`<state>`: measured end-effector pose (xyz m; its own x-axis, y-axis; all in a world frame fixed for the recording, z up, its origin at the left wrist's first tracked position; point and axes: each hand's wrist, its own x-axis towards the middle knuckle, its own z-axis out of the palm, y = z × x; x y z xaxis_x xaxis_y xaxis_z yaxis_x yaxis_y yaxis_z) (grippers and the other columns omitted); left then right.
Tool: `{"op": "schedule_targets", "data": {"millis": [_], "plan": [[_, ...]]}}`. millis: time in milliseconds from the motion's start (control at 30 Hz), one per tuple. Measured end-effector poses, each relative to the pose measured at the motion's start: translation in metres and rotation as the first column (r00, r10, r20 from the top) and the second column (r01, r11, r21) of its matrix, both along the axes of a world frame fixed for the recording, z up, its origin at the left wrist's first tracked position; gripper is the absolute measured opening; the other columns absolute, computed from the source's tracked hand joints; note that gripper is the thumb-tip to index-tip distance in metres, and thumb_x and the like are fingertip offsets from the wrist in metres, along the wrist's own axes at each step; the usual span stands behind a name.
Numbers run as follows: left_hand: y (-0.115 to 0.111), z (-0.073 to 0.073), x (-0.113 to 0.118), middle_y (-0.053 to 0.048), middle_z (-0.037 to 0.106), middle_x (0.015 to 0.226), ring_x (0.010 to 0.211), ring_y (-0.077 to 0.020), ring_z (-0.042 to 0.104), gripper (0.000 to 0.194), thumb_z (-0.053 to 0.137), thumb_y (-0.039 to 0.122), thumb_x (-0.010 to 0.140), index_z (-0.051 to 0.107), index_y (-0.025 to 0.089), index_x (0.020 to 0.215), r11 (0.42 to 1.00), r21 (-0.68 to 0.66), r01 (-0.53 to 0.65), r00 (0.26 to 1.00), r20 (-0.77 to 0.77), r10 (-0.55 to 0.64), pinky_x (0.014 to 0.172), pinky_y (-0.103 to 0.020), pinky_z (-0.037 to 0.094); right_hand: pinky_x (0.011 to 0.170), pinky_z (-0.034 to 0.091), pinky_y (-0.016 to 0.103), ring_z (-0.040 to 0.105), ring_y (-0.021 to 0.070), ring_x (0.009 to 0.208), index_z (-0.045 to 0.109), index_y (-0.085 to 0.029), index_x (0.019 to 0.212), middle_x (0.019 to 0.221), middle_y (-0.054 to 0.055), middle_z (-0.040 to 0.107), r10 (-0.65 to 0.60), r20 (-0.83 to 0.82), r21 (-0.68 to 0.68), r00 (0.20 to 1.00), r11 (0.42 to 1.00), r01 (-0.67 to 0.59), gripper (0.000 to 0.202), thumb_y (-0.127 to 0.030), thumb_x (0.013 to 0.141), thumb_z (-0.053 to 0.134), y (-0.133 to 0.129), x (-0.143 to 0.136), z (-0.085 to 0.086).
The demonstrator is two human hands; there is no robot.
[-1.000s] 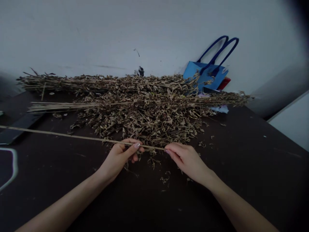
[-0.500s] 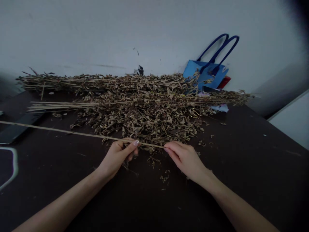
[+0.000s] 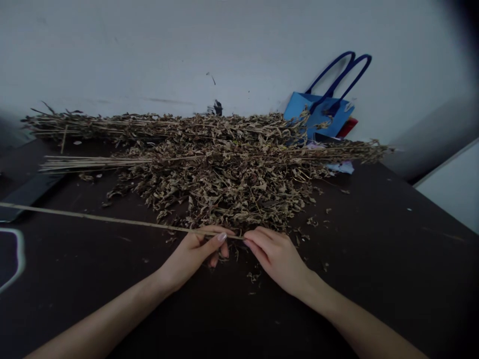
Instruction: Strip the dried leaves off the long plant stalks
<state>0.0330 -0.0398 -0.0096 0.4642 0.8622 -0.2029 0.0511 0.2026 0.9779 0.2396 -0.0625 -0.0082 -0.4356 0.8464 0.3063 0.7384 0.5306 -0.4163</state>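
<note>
A long, thin dried plant stem [image 3: 112, 220] runs from the left edge of the view to my two hands, its visible length bare of leaves. My left hand [image 3: 200, 252] pinches it between thumb and forefinger, the other fingers curled loosely below. Close beside it, my right hand [image 3: 275, 254] is closed on the stem's right end, which its fingertips hide. Just beyond both hands lies a heap of dry, curled brown leaves [image 3: 224, 187]. Small leaf bits [image 3: 253, 275] are scattered on the dark table [image 3: 239, 319] beneath the hands.
Bundles of dried leafy stalks [image 3: 157, 124] lie along the wall, with bare stem ends [image 3: 93, 163] to the left. A blue bag [image 3: 318, 112] with dark handles stands at back right. A dark flat object [image 3: 33, 192] and a white-edged object [image 3: 20, 254] are at left.
Both hands have come nearer to me, and the stem with them. My right hand has moved left, so the gap between the hands is smaller.
</note>
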Motion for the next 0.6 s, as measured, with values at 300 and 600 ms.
{"op": "schedule_targets", "data": {"millis": [300,600], "plan": [[0.0017,-0.0026,-0.0004,-0.001,0.057,0.065,0.045,-0.0051,0.045,0.034,0.05,0.039,0.087,0.063,0.011,0.073,0.998,0.069,0.004,0.994,-0.111,0.003,0.043,-0.018,0.035,0.066,0.045,0.024,0.058,0.0126,0.071,0.061,-0.018,0.09,0.08,0.004,0.061,-0.012,0.014,0.052,1.0,0.999,0.012,0.022,-0.02,0.094,0.04,-0.0004,-0.002,-0.0005],[0.0064,0.0066,-0.0042,-0.007,0.062,0.096,0.042,-0.0029,0.042,0.038,0.065,0.038,0.076,0.058,0.018,0.108,0.986,0.079,-0.144,0.985,-0.082,0.151,0.034,-0.016,0.028,0.068,0.046,0.024,0.059,0.0126,0.073,0.056,-0.02,0.094,0.087,0.002,0.063,-0.074,-0.145,-0.019,0.987,0.997,0.072,0.012,-0.017,0.09,0.046,0.0059,0.0039,-0.0031]]}}
